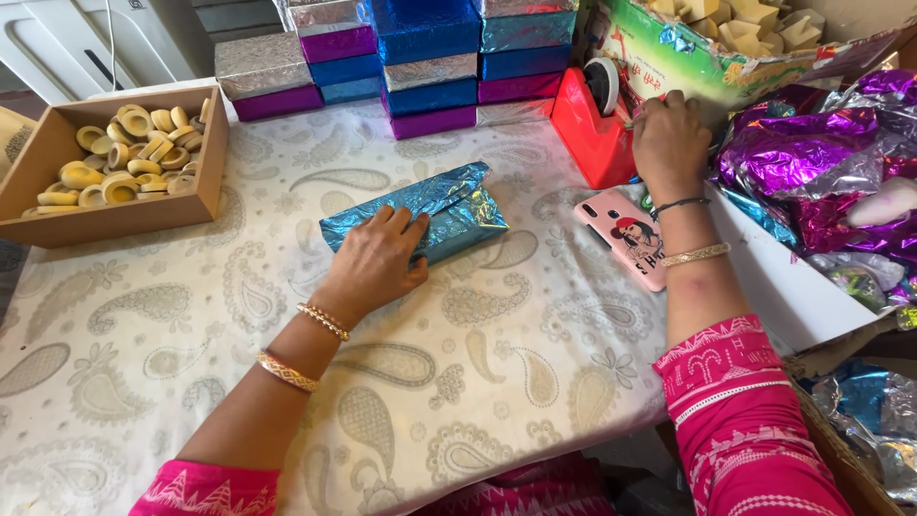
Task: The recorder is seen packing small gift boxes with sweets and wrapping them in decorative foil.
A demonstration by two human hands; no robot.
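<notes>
Left hand: the left hand (375, 260) lies flat, palm down, fingers spread, pressing on the blue foil-wrapped box (420, 213) at its near edge.
Blue box: it sits mid-table on the paisley cloth (497, 363), lying at a slant, with a loose foil flap along its top.
Right hand: the right hand (669, 139) is up at the red tape dispenser (592, 124), fingers curled in at the tape roll; whether they pinch tape I cannot tell.
Between the arms: a pink phone (630, 239) lies face down just beside the right wrist.
Far edge: stacks of wrapped boxes (420, 57) in silver, blue and purple foil.
Left side: a cardboard tray (115, 215) holds pale rings.
Right side: crumpled purple foil sheets (812, 153), well apart from the blue box.
</notes>
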